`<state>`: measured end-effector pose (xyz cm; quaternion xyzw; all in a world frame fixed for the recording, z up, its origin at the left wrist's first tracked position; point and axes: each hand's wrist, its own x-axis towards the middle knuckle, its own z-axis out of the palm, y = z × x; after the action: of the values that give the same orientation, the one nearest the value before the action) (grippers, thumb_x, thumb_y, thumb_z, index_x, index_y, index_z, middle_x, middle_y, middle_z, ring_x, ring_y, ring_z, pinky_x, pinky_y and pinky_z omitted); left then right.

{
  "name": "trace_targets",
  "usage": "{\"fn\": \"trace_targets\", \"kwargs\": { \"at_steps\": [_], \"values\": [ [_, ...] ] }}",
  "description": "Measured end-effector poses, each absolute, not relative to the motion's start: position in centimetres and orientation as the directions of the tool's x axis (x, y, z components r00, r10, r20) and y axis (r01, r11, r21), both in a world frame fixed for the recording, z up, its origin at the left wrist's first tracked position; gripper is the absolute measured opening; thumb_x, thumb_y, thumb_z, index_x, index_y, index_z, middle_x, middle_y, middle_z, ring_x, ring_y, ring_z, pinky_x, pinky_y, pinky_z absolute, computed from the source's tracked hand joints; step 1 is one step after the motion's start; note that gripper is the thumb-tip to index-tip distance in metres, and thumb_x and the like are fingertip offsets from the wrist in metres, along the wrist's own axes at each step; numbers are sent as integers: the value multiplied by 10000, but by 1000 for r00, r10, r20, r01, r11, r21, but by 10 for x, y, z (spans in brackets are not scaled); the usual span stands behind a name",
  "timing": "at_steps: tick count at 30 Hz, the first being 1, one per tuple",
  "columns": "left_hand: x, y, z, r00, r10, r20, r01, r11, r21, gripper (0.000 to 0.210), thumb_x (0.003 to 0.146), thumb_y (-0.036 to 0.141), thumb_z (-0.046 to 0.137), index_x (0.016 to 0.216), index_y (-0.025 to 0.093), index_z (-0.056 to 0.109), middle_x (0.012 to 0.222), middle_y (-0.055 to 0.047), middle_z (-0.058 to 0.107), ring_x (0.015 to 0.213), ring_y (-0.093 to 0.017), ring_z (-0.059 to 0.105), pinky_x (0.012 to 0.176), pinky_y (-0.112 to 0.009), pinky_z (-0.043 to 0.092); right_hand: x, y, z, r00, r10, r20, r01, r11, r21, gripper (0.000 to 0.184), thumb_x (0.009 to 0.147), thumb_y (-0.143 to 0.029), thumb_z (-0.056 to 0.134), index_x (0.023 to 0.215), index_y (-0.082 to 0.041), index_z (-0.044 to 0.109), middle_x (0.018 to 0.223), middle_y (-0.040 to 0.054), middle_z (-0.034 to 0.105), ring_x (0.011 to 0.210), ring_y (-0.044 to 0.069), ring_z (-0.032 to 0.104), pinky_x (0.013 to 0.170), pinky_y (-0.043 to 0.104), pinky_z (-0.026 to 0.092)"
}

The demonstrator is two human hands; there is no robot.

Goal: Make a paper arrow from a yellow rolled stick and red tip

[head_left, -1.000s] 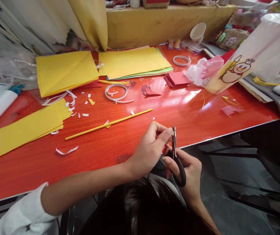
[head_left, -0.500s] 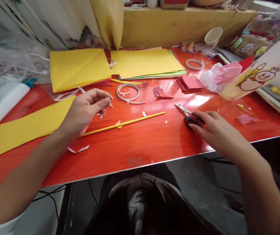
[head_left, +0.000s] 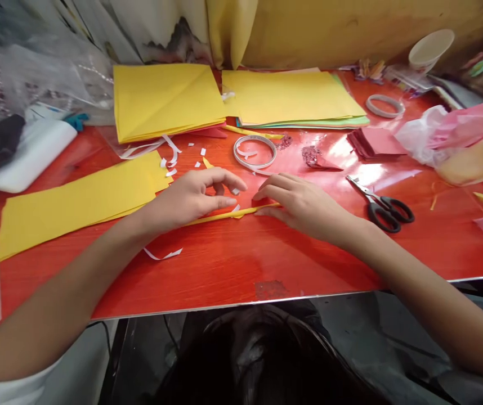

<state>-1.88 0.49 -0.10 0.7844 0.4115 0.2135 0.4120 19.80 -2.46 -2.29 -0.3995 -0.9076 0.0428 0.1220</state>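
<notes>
A thin rolled yellow paper stick [head_left: 216, 217] lies across the red table in front of me. My right hand [head_left: 304, 205] is at its right end, with thumb and fingertips closed around it. My left hand [head_left: 195, 197] hovers over the stick's left part, fingers curved and apart, holding nothing. A small white scrap [head_left: 236, 208] shows at the stick between the hands. To the right of my right hand lie black-handled scissors [head_left: 383, 208], out of my grasp. Left of my left hand lie yellow paper strips [head_left: 81, 197], partly behind the forearm.
Yellow paper stacks [head_left: 165, 101] lie at the back. A roll of white tape [head_left: 255, 152] sits beyond my hands, another tape roll [head_left: 385, 106] farther right. Red paper squares [head_left: 376, 142], a paper cup [head_left: 430, 50] and a plastic bag [head_left: 448, 132] stand right. White scraps lie about.
My right hand has let go of the scissors, which now lie on the table, and moved left to the yellow stick. My left hand has come closer to it. The view has shifted.
</notes>
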Motion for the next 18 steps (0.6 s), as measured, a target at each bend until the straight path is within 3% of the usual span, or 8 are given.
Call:
{"fn": "trace_targets", "kwargs": {
  "at_steps": [5,10,14,18],
  "values": [
    [-20,3,1,591,803,72,379,-355,855,254,741,177,631,987,223,677,971,-13,654,801,-130,560,688,-227,409,195,-26,-26,-560,800,215,775,597,-204,170,889,-250,471,859,-133,590,872,73,618,798,175,563,677,283,409],
    [-15,-6,8,345,913,218,252,-314,915,146,714,193,683,856,216,709,822,-9,664,774,-143,583,675,-241,426,190,-30,-23,-529,831,173,806,556,-203,298,861,-386,515,1023,-143,575,977,74,610,837,184,573,628,268,385],
    [-15,-6,7,313,908,281,237,-360,902,85,724,205,681,802,231,703,786,1,654,780,-147,585,679,-254,443,183,-31,-19,-522,846,111,824,533,-192,184,889,-264,465,922,-148,604,910,57,618,765,162,576,582,260,352],
    [-16,-2,1,298,907,299,209,-368,906,66,724,225,685,787,224,704,773,0,647,727,-129,578,634,-254,438,180,-33,-17,-472,876,101,857,483,-181,205,890,-268,466,907,-154,636,862,58,640,751,165,577,571,264,333]
  ]
}}
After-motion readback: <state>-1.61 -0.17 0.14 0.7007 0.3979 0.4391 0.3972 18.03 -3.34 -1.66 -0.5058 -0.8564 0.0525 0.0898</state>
